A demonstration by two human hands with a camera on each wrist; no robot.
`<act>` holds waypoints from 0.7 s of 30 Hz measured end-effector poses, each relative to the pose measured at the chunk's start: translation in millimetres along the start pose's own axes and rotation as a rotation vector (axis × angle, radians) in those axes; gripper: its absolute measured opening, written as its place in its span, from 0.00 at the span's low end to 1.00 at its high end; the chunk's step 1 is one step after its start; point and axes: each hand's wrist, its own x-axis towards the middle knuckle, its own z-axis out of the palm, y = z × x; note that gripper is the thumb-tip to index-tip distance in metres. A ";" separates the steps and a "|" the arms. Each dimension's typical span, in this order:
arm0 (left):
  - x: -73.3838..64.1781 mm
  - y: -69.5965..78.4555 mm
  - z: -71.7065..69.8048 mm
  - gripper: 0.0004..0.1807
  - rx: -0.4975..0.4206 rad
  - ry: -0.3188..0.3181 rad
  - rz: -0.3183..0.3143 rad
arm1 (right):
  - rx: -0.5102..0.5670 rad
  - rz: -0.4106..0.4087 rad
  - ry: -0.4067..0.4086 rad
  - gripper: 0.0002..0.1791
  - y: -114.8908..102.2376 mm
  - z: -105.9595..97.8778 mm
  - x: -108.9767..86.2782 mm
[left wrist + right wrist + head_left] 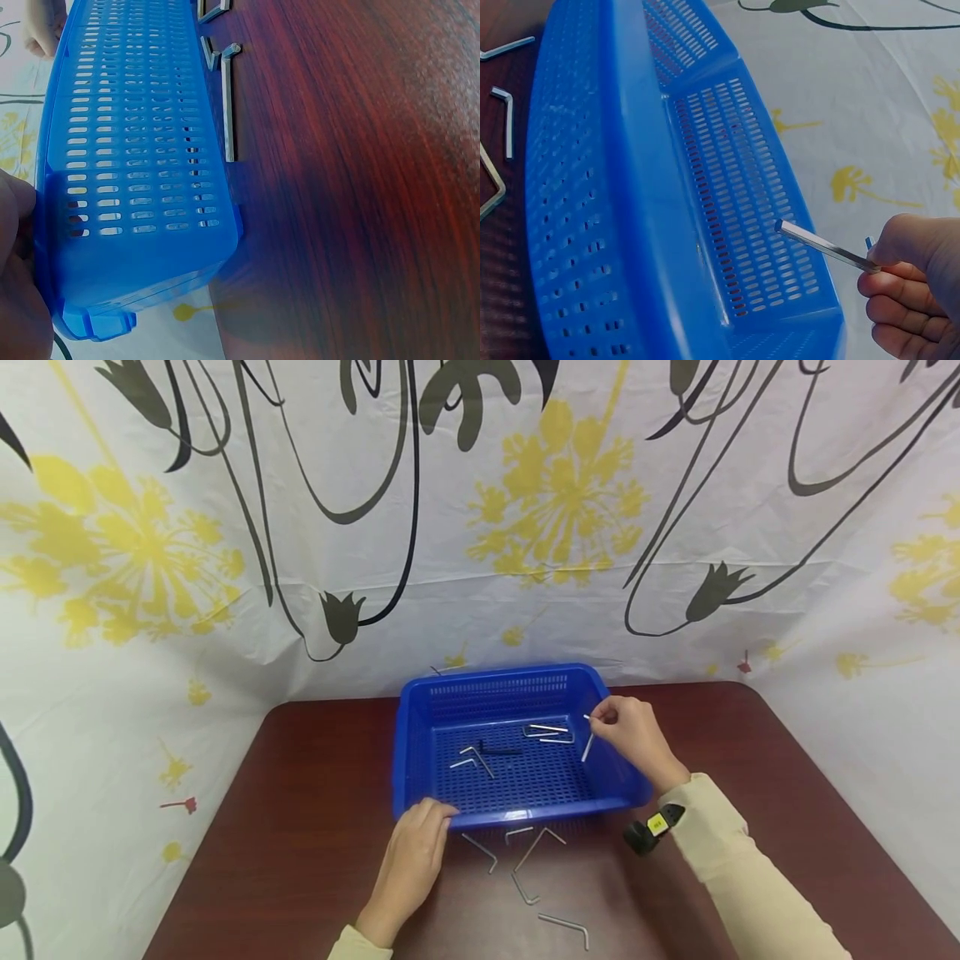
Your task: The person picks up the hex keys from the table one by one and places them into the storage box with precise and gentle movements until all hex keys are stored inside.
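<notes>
My right hand (630,731) pinches a silver hex key (825,246) between thumb and index finger, above the right side of a blue plastic basket (517,816). The key's long arm points down into the basket in the head view. My left hand (414,852) holds the basket's front rim near its left corner, and fingers show through the slots in the left wrist view. Inside the basket lie several silver hex keys (557,733) at the right, a black hex key (501,752) in the middle and a few silver ones at the left.
Several loose hex keys (564,922) lie on the dark red-brown table (322,793) in front of the basket. One of them, a bent key (229,105), is close to the basket's front wall. A patterned white cloth (480,610) hangs behind the table.
</notes>
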 end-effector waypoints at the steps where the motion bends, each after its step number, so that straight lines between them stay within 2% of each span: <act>1: 0.1 0.2 0.1 0.05 0.001 0.000 -0.001 | -0.002 -0.004 0.000 0.02 0.3 0.5 2.1; 21: 0.7 1.2 -0.4 0.06 0.000 0.009 -0.002 | 0.017 -0.006 -0.059 0.02 11.8 22.9 37.2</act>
